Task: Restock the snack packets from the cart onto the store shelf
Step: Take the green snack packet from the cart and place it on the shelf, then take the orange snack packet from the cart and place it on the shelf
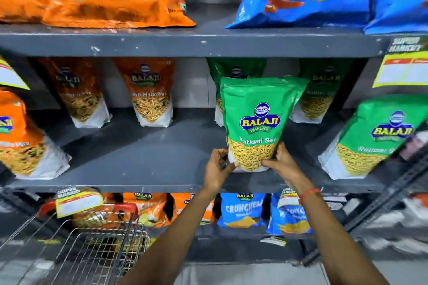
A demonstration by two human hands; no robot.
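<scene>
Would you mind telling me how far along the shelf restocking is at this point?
Done: green packets and orange packets already stand on the middle shelf. In hand: the left hand and right hand hold a green Ratlami Sev packet upright on that shelf. Left: the cart seems to hold more packets, though blurred.

Bare shelf [139, 157] left of green packet [254, 118]

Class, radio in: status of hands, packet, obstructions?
Left hand, right hand both gripping base of green Ratlami Sev pouch. Pouch upright on grey metal shelf. Nothing in the way.
</scene>
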